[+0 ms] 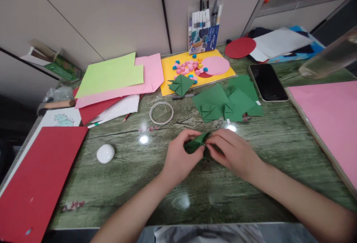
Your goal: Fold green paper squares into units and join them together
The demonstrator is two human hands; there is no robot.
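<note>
A folded piece of dark green paper [194, 145] is held just above the table between my two hands. My left hand [180, 152] grips its left side, thumb in front and fingers behind. At the paper's right end, my right hand [232, 149] pinches the edge between thumb and fingertips. Beyond my hands lie green paper sheets [242, 99], some of them folded. A finished-looking folded green leaf shape [181, 85] rests on the yellow sheet's front edge. To its lower left is a roll of clear tape [161, 113].
A white egg-shaped object [105, 153] and red card [41, 176] are at left. Yellow card [167, 72] bears small pink and blue bits. Behind it stands a marker pack [203, 36]. At right are a phone [268, 82], pink paper [329, 109] and a clear cylinder [329, 55].
</note>
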